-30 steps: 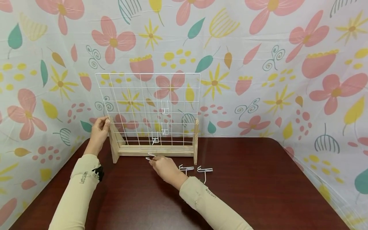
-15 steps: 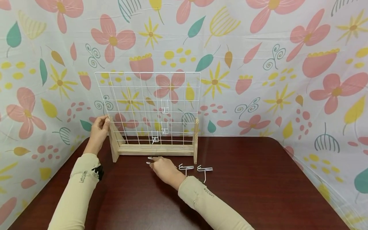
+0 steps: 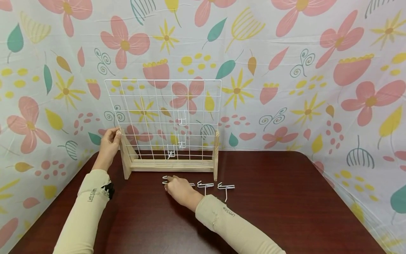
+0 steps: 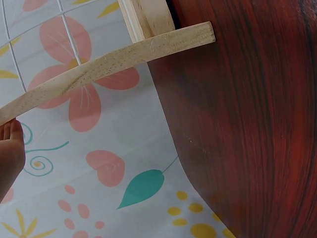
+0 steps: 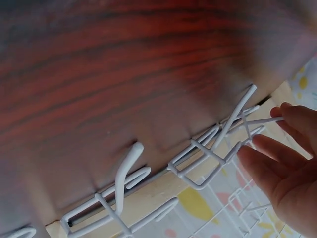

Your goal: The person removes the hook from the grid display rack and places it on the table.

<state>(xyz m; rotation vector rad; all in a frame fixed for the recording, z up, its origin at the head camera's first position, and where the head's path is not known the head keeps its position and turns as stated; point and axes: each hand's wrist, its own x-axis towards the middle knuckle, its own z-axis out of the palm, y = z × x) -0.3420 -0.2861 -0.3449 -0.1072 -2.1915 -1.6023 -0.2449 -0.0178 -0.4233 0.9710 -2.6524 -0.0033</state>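
On the dark red table (image 3: pixel 285 197), the left hand (image 3: pixel 109 146) grasps the wooden frame's (image 3: pixel 126 165) left post beneath the white wire grid (image 3: pixel 163 118). Just in front, the right hand (image 3: pixel 177 188) pinches a thin white wire hook (image 3: pixel 165 180), lying flat, long axis left-right. Two more hooks (image 3: pixel 215 186) lie just right.

White wire grid (image 3: pixel 163 116), dark red table (image 3: pixel 269 197), flowered backdrop (image 3: pixel 285 70).

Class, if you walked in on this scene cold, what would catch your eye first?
First the white wire grid standing in its wooden stand at the back of the dark red table, with the left hand gripping its left post. Next, the right hand pinching a white wire hook on the table in front.
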